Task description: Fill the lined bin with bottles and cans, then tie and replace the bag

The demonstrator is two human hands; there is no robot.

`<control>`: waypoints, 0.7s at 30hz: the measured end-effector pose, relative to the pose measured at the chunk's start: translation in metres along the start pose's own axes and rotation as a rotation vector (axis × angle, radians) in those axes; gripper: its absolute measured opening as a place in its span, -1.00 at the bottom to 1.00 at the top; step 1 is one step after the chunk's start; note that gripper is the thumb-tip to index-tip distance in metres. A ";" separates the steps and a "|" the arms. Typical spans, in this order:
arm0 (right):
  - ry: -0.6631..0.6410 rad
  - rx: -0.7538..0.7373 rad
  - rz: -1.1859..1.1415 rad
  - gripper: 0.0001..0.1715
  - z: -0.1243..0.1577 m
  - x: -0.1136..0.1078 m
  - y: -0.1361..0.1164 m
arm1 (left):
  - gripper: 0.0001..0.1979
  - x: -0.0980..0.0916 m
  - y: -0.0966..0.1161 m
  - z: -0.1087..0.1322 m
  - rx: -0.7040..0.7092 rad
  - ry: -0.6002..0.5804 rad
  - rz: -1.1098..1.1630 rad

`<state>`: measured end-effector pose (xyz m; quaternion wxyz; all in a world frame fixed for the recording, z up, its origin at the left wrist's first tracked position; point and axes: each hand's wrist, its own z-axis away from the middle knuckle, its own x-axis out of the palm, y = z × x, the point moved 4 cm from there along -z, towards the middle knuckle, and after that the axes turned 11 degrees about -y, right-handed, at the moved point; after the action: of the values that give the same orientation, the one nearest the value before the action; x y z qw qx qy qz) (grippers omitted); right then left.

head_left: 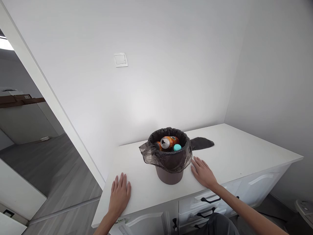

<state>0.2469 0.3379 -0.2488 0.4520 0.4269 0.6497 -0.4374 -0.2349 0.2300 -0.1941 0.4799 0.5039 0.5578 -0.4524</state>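
Our left hand (119, 195) and right hand (202, 172) lie flat, empty near the white desk's (144, 191) front edge — we'd best steady the round brown plastic bin (169, 177) below its sheer black plastic liner (174, 162).

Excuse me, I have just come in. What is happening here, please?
A person's left hand and right hand rest palm-down on a white cabinet top, holding nothing. Between them stands a brownish bin lined with a dark plastic bag; the right hand is very close to it. Inside are orange cans and something with a turquoise cap.

White switch (120, 60) on wall (176, 65); brown boxes (8, 100) beyond doorframe (43, 84).
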 end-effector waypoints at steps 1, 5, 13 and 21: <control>-0.004 -0.002 -0.002 -0.28 0.000 0.000 0.000 | -0.29 0.000 0.000 0.000 0.000 -0.004 0.006; -0.021 -0.003 -0.061 -0.29 0.000 -0.002 -0.001 | -0.32 -0.007 0.002 0.002 0.001 0.003 0.057; 0.049 0.077 -0.748 -0.37 -0.005 -0.047 -0.001 | -0.51 -0.089 0.040 -0.005 0.153 0.167 0.586; -0.240 0.216 -1.630 -0.54 -0.029 -0.121 -0.020 | -0.48 -0.173 0.111 -0.085 -0.058 -0.415 1.625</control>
<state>0.2489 0.3406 -0.1227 0.0160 -0.1859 0.6572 -0.7303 -0.1252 0.3012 -0.0138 0.7620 0.6431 -0.0669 -0.0349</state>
